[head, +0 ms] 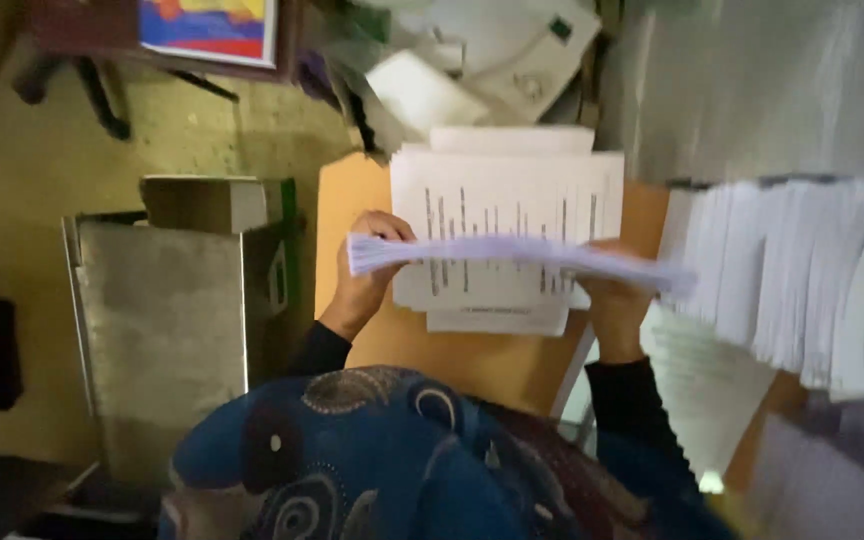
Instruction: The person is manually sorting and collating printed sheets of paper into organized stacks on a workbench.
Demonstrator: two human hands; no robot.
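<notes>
Here the left hand point(367, 275) and right hand point(614, 300) each grasp an end of the paper sheaf point(512, 255) between them

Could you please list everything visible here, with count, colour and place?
Held sheaf of paper: one, white, edge-on between both hands above the desk.
Printed sheets: one stack, white with dark lines, flat on the desk.
Desk: one, orange-brown, centre.
Fanned paper stacks: count unclear, white, right.
Open box: one, grey, left on the floor.
Framed picture: one, blue, red and yellow, top left.
Machine: one, pale, top centre, blurred.
Patterned garment: blue, bottom.
Left hand: grips the sheaf's left end.
Right hand: grips its right part.
</notes>
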